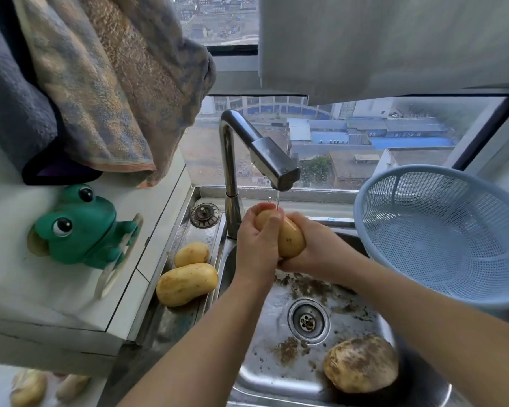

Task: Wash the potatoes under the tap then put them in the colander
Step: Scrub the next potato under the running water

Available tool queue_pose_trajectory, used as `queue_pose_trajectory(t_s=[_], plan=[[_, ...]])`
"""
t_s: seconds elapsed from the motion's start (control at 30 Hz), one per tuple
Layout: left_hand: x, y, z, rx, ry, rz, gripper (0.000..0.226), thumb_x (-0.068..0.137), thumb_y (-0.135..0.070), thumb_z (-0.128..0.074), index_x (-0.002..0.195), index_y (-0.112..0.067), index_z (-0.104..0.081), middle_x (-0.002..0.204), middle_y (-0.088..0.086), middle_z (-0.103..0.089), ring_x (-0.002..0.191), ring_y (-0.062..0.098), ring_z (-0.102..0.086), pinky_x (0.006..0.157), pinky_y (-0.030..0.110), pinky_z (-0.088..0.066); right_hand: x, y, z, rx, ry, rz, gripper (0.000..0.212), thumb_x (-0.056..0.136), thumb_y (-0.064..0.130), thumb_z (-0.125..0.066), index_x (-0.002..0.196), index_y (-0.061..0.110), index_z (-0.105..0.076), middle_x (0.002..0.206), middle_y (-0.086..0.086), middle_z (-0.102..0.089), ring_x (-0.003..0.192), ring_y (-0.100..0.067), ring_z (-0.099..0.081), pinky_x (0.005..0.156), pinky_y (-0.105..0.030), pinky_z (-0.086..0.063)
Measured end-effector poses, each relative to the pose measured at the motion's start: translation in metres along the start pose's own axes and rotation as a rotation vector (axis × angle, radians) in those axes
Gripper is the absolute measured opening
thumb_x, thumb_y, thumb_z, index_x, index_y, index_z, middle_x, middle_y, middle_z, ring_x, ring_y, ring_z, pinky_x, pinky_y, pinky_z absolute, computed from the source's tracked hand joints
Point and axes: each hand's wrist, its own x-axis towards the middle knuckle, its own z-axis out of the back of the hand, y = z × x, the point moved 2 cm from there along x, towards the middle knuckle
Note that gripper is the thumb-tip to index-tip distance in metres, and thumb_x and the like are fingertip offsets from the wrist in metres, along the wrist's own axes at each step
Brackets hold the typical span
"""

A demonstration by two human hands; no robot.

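We clamp one potato (pixel 290 240) in both hands, left hand (pixel 254 248) and right hand (pixel 321 251), at frame centre right under the tap (pixel 276 168) stream so dirt drops into the sink (pixel 276 374), colander (pixel 441 230) empty at right for the drop-off.

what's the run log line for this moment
step: rinsing | both hands on potato under tap | colander empty | dirty potato in sink
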Motion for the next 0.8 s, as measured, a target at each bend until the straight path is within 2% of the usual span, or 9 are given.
queue_pose_trajectory(t_s=[0.1, 0.17, 0.3, 0.37, 0.43, 0.5, 0.6, 0.73, 0.8], plan=[[0.005, 0.002, -0.003, -0.031, -0.085, 0.033, 0.005, 0.094, -0.022, -0.059, 0.093, -0.027, -0.061, 0.096, 0.002, -0.065, 0.089, 0.02, -0.063, 0.088, 0.045, -0.054, -0.002, 0.001, -0.004, -0.011, -0.096, 0.019, 0.063, 0.066, 0.015, -0.08, 0.12, 0.027, -0.049, 0.096, 0.006, -0.059, 0.078, -0.004, -0.058, 0.062, -0.015, -0.046], [0.007, 0.002, -0.001, -0.078, 0.048, 0.119, 0.009, 0.097, -0.023, -0.053, 0.103, -0.022, -0.06, 0.103, 0.005, -0.064, 0.097, 0.021, -0.063, 0.088, 0.042, -0.055, -0.003, -0.003, -0.002, 0.058, -0.063, -0.004, 0.063, 0.068, 0.01, -0.076, 0.122, 0.026, -0.046, 0.101, 0.001, -0.057, 0.079, -0.011, -0.059, 0.062, -0.019, -0.049], [0.01, -0.007, 0.014, -0.281, 0.413, 0.353, 0.027, 0.092, -0.008, -0.051, 0.119, -0.012, -0.053, 0.119, 0.011, -0.057, 0.111, 0.025, -0.056, 0.089, 0.041, -0.053, -0.007, -0.009, 0.006, 0.192, 0.076, -0.048, 0.066, 0.072, 0.004, -0.074, 0.123, 0.026, -0.037, 0.101, -0.005, -0.055, 0.07, -0.011, -0.058, 0.057, -0.02, -0.051], [0.015, -0.013, 0.022, -0.247, 0.546, 0.408, 0.041, 0.085, -0.005, -0.057, 0.124, -0.011, -0.051, 0.124, 0.012, -0.057, 0.116, 0.027, -0.054, 0.091, 0.042, -0.052, -0.008, -0.009, 0.007, 0.199, 0.121, -0.041, 0.066, 0.073, 0.004, -0.074, 0.122, 0.026, -0.036, 0.097, -0.004, -0.055, 0.069, -0.011, -0.058, 0.058, -0.02, -0.05], [0.019, -0.018, 0.024, -0.128, 0.591, 0.412, 0.04, 0.085, -0.008, -0.062, 0.123, -0.012, -0.052, 0.121, 0.01, -0.06, 0.11, 0.025, -0.057, 0.083, 0.04, -0.056, -0.007, -0.007, 0.007, 0.169, 0.126, -0.039, 0.065, 0.074, 0.005, -0.074, 0.122, 0.026, -0.035, 0.096, -0.003, -0.054, 0.068, -0.01, -0.057, 0.056, -0.018, -0.049], [0.021, -0.019, 0.02, -0.035, 0.522, 0.384, 0.029, 0.089, -0.012, -0.058, 0.117, -0.013, -0.053, 0.121, 0.012, -0.057, 0.102, 0.024, -0.059, 0.07, 0.036, -0.059, -0.004, -0.005, 0.007, 0.113, 0.09, -0.037, 0.065, 0.073, 0.008, -0.074, 0.121, 0.026, -0.035, 0.096, -0.002, -0.053, 0.069, -0.011, -0.057, 0.054, -0.017, -0.048], [0.026, -0.013, 0.011, 0.095, 0.304, 0.316, 0.013, 0.097, -0.019, -0.052, 0.107, -0.013, -0.056, 0.115, 0.015, -0.058, 0.088, 0.021, -0.061, 0.059, 0.034, -0.057, 0.001, -0.002, 0.005, 0.015, 0.013, -0.021, 0.063, 0.071, 0.012, -0.076, 0.119, 0.026, -0.038, 0.098, 0.002, -0.054, 0.073, -0.01, -0.058, 0.052, -0.015, -0.047], [0.03, -0.005, 0.002, 0.089, -0.055, 0.247, 0.029, 0.098, -0.034, -0.051, 0.081, -0.014, -0.061, 0.087, 0.01, -0.063, 0.076, 0.023, -0.061, 0.068, 0.037, -0.057, 0.0, 0.003, -0.005, -0.181, -0.168, 0.079, 0.062, 0.071, 0.036, -0.082, 0.122, 0.021, -0.05, 0.103, 0.003, -0.063, 0.086, -0.013, -0.061, 0.076, -0.028, -0.054], [0.033, -0.005, 0.0, -0.043, -0.114, 0.32, 0.033, 0.1, -0.033, -0.046, 0.078, -0.014, -0.062, 0.081, 0.007, -0.064, 0.072, 0.02, -0.062, 0.062, 0.033, -0.055, -0.002, 0.002, -0.006, -0.178, -0.217, 0.115, 0.063, 0.073, 0.045, -0.08, 0.123, 0.021, -0.05, 0.099, 0.005, -0.063, 0.086, -0.014, -0.062, 0.078, -0.03, -0.053]])
